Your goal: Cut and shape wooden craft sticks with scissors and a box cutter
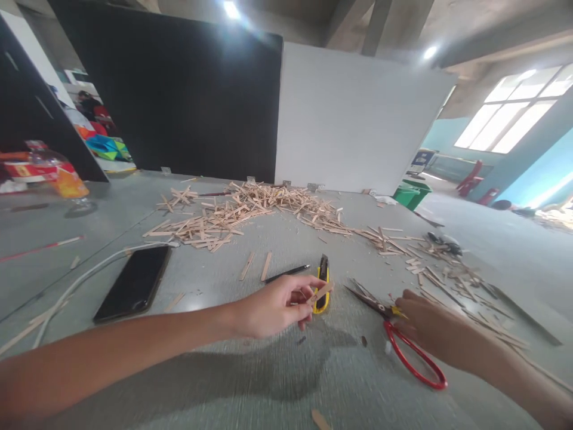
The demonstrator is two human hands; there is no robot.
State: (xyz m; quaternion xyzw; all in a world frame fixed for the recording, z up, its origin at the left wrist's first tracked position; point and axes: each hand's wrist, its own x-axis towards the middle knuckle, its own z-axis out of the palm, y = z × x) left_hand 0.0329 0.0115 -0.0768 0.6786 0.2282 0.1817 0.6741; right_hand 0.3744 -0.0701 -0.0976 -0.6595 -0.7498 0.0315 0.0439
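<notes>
My left hand pinches a short piece of wooden stick between thumb and fingers, just above a yellow utility knife lying on the grey table. My right hand rests on red-handled scissors, fingers curled over the pivot near the blades; the red loop sticks out below the hand. Whether the hand grips the scissors or only lies on them is unclear.
A large heap of wooden sticks spreads across the table's far side and trails right. A black phone with a white cable lies left. A black pen is near the knife. A bottle stands far left.
</notes>
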